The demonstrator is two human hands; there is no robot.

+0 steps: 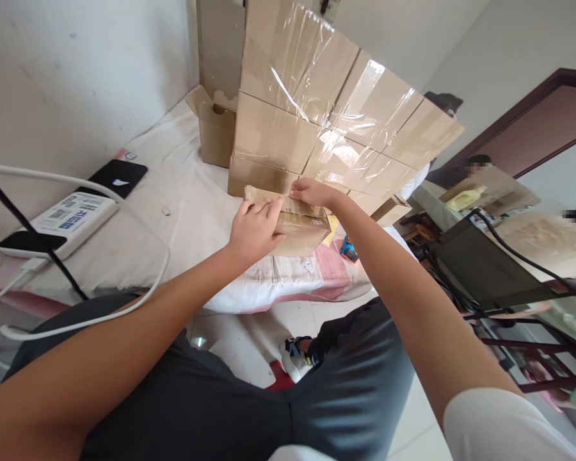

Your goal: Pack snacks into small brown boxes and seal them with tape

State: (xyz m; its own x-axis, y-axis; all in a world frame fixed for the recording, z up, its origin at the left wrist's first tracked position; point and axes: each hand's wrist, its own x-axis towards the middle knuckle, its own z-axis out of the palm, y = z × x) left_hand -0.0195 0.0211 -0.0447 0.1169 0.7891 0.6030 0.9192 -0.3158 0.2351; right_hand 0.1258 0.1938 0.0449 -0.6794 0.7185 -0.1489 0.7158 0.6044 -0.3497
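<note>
A small cardboard box (301,235) stands on the cloth-covered table in front of me, with a raised or folded flap (264,196) along its top. My left hand (255,229) grips the box's left side, its fingers bent over the top and the thumb on the near face. At the far top edge, my right hand (311,193) has its fingers pinched together on the flap. Its fingertips partly cover what they pinch. Right behind the box rises a stack of cardboard boxes (278,137) under shiny clear film or tape.
A white power bank-like device (84,214) with a cable and a black phone-like slab (125,176) lie on the left. A blue-and-orange object (349,250) is near the box's right side. An opened carton (217,134) stands behind. A dark chair (484,262) and other people are at right.
</note>
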